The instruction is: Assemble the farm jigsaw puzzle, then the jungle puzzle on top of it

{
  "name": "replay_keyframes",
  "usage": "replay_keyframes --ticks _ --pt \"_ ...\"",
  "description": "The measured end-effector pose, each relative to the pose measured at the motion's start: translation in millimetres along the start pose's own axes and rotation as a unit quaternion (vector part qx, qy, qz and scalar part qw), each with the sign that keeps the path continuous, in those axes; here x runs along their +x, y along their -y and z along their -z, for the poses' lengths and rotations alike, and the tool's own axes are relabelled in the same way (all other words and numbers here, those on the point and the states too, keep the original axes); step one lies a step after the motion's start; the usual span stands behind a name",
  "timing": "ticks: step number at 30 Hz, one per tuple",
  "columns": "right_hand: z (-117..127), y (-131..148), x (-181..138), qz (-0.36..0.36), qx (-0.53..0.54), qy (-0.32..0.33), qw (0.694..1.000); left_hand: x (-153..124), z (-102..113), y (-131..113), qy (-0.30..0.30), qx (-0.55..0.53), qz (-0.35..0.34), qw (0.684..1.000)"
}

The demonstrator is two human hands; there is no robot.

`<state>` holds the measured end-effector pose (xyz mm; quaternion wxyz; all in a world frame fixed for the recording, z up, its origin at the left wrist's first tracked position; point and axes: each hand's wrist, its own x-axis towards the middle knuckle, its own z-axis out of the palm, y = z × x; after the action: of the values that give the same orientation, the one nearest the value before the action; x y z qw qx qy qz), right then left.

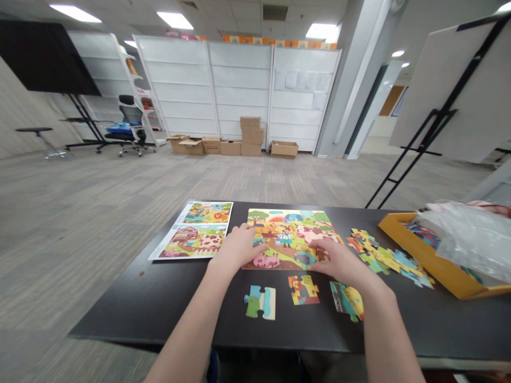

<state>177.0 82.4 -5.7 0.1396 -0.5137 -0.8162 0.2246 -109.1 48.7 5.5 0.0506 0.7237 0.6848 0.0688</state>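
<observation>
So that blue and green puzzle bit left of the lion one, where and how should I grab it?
From above, probably with the left hand, which is nearer. Pinch the blue and green bit by its left and right edges: both are uncovered, and it lies flat on the table, leaving little to slip under.

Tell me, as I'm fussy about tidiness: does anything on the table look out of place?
One thing: a small brown speck on the black table, just nearer the person than the picture sheet. It breaks the plain dark top, but is too small to identify.
</observation>
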Motion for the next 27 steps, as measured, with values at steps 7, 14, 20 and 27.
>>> replay_keyframes --ticks 7,14,20,27 --pt "2.6 4.5 -0.7 -0.005 -0.008 -0.001 1.0 0.9 1.4 -4.6 -0.002 0.015 0.032 0.999" --pt "4.4 8.2 -1.8 0.001 -0.004 -0.003 1.0 4.1 -2.8 -2.0 -0.017 -0.059 0.059 0.996" --pt "2.5 5.2 -0.9 0.002 -0.011 -0.002 1.0 5.9 -5.6 1.3 -0.025 -0.078 0.067 0.994" --pt "3.4 7.2 -0.8 0.005 -0.014 0.001 1.0 6.3 -6.2 1.3 -0.025 -0.06 0.062 0.996"
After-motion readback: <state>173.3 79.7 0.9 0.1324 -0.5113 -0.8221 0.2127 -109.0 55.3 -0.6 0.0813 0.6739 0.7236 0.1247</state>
